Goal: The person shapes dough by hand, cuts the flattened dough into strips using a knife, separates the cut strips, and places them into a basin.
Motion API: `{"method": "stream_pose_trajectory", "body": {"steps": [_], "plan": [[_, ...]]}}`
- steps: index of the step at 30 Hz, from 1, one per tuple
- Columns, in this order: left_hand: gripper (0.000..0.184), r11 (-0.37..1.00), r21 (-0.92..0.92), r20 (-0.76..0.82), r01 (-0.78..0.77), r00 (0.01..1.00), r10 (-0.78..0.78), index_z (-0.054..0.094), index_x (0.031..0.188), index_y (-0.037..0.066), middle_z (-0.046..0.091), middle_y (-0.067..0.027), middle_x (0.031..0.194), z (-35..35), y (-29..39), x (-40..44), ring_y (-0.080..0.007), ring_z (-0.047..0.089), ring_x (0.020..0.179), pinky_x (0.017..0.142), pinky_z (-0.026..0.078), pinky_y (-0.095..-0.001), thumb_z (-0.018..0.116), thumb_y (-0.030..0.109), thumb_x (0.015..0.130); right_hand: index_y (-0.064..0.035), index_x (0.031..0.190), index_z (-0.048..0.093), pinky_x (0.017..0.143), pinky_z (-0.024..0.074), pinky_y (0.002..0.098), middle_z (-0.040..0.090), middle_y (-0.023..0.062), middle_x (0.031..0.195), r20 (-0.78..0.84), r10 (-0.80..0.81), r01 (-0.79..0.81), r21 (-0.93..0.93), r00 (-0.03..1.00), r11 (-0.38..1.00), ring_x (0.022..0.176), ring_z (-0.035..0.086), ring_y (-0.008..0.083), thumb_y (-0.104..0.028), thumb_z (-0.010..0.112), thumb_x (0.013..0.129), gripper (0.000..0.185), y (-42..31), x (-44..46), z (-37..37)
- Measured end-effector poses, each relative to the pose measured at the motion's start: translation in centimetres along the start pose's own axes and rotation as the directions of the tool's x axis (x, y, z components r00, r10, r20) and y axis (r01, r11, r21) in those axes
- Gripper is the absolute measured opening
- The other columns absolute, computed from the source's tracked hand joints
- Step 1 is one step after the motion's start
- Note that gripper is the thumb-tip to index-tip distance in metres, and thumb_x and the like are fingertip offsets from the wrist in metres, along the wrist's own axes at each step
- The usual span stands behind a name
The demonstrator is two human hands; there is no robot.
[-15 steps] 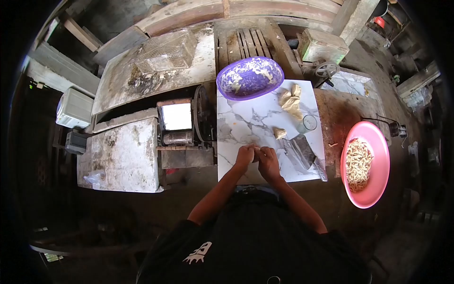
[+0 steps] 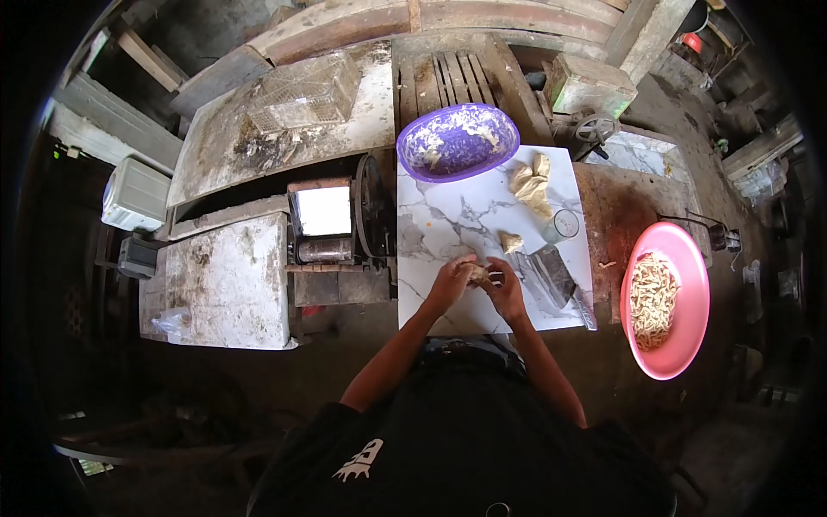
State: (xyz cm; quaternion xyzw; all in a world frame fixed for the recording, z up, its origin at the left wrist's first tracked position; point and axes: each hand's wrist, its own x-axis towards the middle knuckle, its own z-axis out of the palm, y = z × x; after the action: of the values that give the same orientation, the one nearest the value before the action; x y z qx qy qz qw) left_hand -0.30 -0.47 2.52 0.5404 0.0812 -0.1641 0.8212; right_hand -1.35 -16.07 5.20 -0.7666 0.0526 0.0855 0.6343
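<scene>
Over the near part of the marble-patterned board (image 2: 431, 220), my left hand (image 2: 450, 284) has its fingers closed round a small piece of dough (image 2: 475, 273). My right hand (image 2: 506, 291) pinches the same piece from the other side, its fingers curved. Just beyond lies a small dough lump (image 2: 510, 242), with a larger, folded dough mass (image 2: 531, 185) farther back. A drinking glass (image 2: 565, 224) stands at the board's right side. Close to my right hand lies a flat, dark grey sheet (image 2: 550, 274) of unclear kind.
A purple basin (image 2: 459, 170) smeared with pale dough sits at the board's back edge. On the right, a pink basin (image 2: 696, 297) holds many dough strips. A machine with a large wheel (image 2: 370, 207) stands left of the board. A wire crate (image 2: 306, 95) is back left.
My hands, close together over the board before, have moved slightly apart and lifted their fingers. The dough piece between them now shows more clearly.
</scene>
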Motion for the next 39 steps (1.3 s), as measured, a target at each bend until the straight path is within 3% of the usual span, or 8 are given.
{"method": "stream_pose_trajectory", "body": {"steps": [8, 10, 16, 25, 27, 31, 33, 39], "plan": [[0.049, 0.864, 0.504, 0.08, -0.002, 0.996, -0.044, 0.035, 0.143, -0.004, 0.057, -0.0085, 0.118, 1.4, -0.3, -0.9, -0.0133, 0.055, 0.11, 0.094, 0.046, -0.0285, 0.04, 0.025, 0.103, 0.0002, 0.089, 0.064, 0.068, 0.0513, 0.0378, 0.065, 0.014, 0.083, -0.169, -0.298, 0.169, -0.526, 0.939, 0.833, 0.072, 0.064, 0.0277, -0.008, 0.07, 0.079, 0.014, -1.5, 0.3, 1.1], [0.049, 0.904, 0.425, 0.16, 0.031, 0.981, -0.109, 0.035, 0.143, -0.003, 0.056, -0.0081, 0.119, 0.0, -1.1, 0.1, -0.0134, 0.055, 0.11, 0.093, 0.046, -0.0282, 0.042, 0.026, 0.103, 0.0008, 0.088, 0.064, 0.066, 0.0506, 0.037, 0.065, 0.0136, 0.083, -0.196, -0.344, 0.168, -0.594, 0.919, 0.787, 0.071, 0.063, 0.0272, -0.007, 0.07, 0.078, 0.014, -1.5, 0.2, 1.3], [0.042, 0.982, 0.105, 0.156, 0.155, 0.973, -0.17, 0.053, 0.131, -0.002, 0.067, -0.0071, 0.1, 0.5, 3.7, -2.4, -0.0092, 0.063, 0.089, 0.077, 0.054, -0.0237, 0.059, 0.021, 0.096, 0.0012, 0.098, 0.069, 0.074, 0.0527, 0.0332, 0.067, 0.0142, 0.091, -0.187, -0.178, 0.109, -0.33, 0.966, 0.938, 0.082, 0.067, 0.0238, -0.005, 0.068, 0.082, 0.018, -1.2, -0.5, 0.7], [0.033, 0.815, 0.543, 0.073, -0.202, 0.978, 0.194, 0.063, 0.112, -0.002, 0.07, -0.0128, 0.09, 0.0, 1.1, -2.6, -0.0183, 0.068, 0.082, 0.07, 0.052, -0.0303, 0.064, 0.023, 0.092, -0.0012, 0.119, 0.063, 0.083, 0.052, 0.0324, 0.068, 0.0126, 0.1, 0.192, -0.149, 0.183, -0.173, 0.97, 0.968, 0.097, 0.065, 0.0236, 0.0, 0.065, 0.084, 0.035, 0.0, -1.1, -0.7], [0.027, 0.671, 0.724, -0.043, -0.157, 0.962, 0.271, 0.062, 0.1, -0.002, 0.067, -0.017, 0.085, 0.2, 1.2, -3.0, -0.0236, 0.067, 0.077, 0.069, 0.051, -0.0344, 0.06, 0.024, 0.094, 0.001, 0.123, 0.06, 0.085, 0.0517, 0.0331, 0.068, 0.0084, 0.101, 0.254, -0.092, 0.053, 0.159, 0.963, 0.986, 0.098, 0.064, 0.02, 0.002, 0.064, 0.085, 0.038, 0.0, -1.6, -0.5], [0.027, 0.551, 0.761, 0.099, -0.342, 0.901, 0.423, 0.061, 0.094, -0.001, 0.064, -0.0177, 0.078, 0.5, 1.9, -3.5, -0.0248, 0.065, 0.072, 0.065, 0.049, -0.0346, 0.055, 0.025, 0.097, 0.0011, 0.118, 0.06, 0.083, 0.0513, 0.0309, 0.067, 0.0055, 0.103, 0.222, 0.026, -0.079, 0.234, 0.975, 0.969, 0.097, 0.063, 0.0156, 0.001, 0.064, 0.088, 0.031, -0.9, -2.0, 0.1], [0.032, 0.739, 0.645, 0.012, -0.194, 0.97, 0.245, 0.062, 0.091, -0.001, 0.06, -0.0107, 0.069, 1.0, 2.6, -4.3, -0.0196, 0.058, 0.063, 0.061, 0.046, -0.0337, 0.05, 0.027, 0.1, -0.0003, 0.111, 0.062, 0.08, 0.0501, 0.027, 0.066, 0.0047, 0.101, 0.275, -0.003, -0.122, 0.437, 0.962, 0.891, 0.094, 0.061, 0.0122, 0.001, 0.065, 0.088, 0.024, -0.3, -1.7, -0.1], [0.047, 0.945, 0.315, -0.128, -0.091, 0.982, 0.137, 0.063, 0.078, 0.001, 0.051, 0.0039, 0.061, 0.8, 3.6, -5.1, -0.0047, 0.042, 0.055, 0.049, 0.034, -0.0256, 0.042, 0.035, 0.104, 0.0, 0.109, 0.062, 0.077, 0.0488, 0.0252, 0.064, 0.002, 0.096, 0.175, -0.092, 0.011, 0.415, 0.98, 0.91, 0.087, 0.059, 0.0109, 0.0, 0.063, 0.089, 0.019, -0.5, -2.7, 1.6]]}}
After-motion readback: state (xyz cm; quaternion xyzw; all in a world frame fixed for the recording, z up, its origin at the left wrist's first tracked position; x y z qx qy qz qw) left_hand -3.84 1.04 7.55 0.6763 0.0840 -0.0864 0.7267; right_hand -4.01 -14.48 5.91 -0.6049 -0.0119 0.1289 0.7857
